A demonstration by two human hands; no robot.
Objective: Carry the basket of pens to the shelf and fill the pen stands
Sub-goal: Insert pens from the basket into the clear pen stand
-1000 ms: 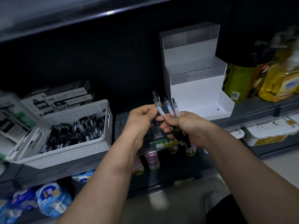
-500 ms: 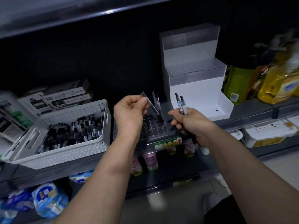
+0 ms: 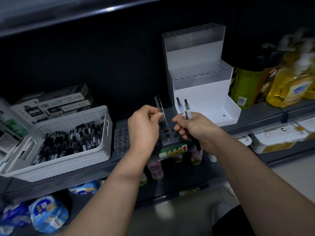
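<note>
left hand (image 3: pixel 144 124) pinches a clear pen (image 3: pixel 162 114) at the clear pen stand (image 3: pixel 121 138) on the shelf (image 3: pixel 264 120) front edge, right hand (image 3: pixel 197 129) just beside gripping two pens (image 3: pixel 181 109), white basket (image 3: pixel 68 163) close on the left.

- Dark grey shelf (image 3: pixel 255 124), running left to right.
- At the left: white basket (image 3: pixel 68 160), filled with pens (image 3: pixel 68 142).
- Behind the basket: stacked boxes (image 3: pixel 64 104).
- Just right of the basket: clear pen stand (image 3: pixel 121 140) with rows of holes.
- Further right, towards the back: white stepped pen stand (image 3: pixel 201 92).
- Far right: green and yellow bottles (image 3: pixel 289 86).
</note>
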